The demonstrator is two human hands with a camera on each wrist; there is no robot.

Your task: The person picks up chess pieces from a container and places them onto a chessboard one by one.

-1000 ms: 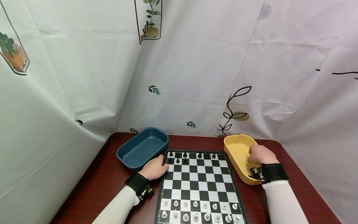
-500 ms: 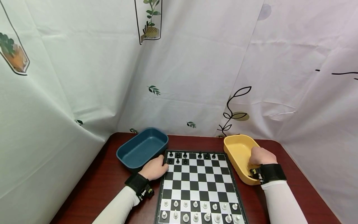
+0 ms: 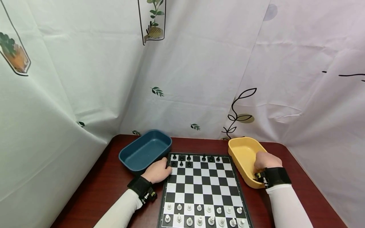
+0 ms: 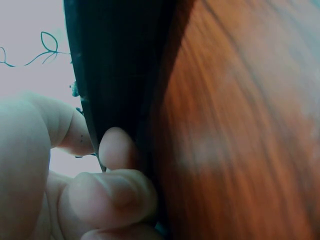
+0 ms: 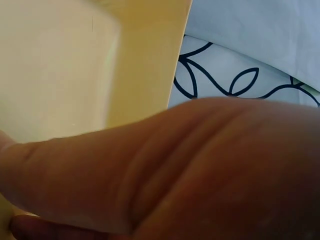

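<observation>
The left hand (image 3: 157, 171) sits at the upper left corner of the black-and-white magnetic chessboard (image 3: 203, 186), in the lower middle of the head view; the left wrist view shows its fingers (image 4: 117, 147) curled and pinching the board's dark edge (image 4: 120, 75) against the thumb. The right hand (image 3: 265, 160) reaches into the yellow oval plastic tray (image 3: 242, 152) at centre right, fingers curled downward inside it; whether they pinch a piece I cannot tell, since the right wrist view shows only the thumb (image 5: 100, 170) against the tray's yellow wall (image 5: 75, 65). The dark blue rectangular plastic tray (image 3: 144, 150) stands just beside the board's upper left corner. Black chess pieces (image 3: 188, 160) line the far ranks with gaps, white chess pieces (image 3: 199, 213) fill the near ranks. By my judgement the step in hand is steadying the board while working inside the yellow tray; the next move calls for a clean lift clear of the rim
</observation>
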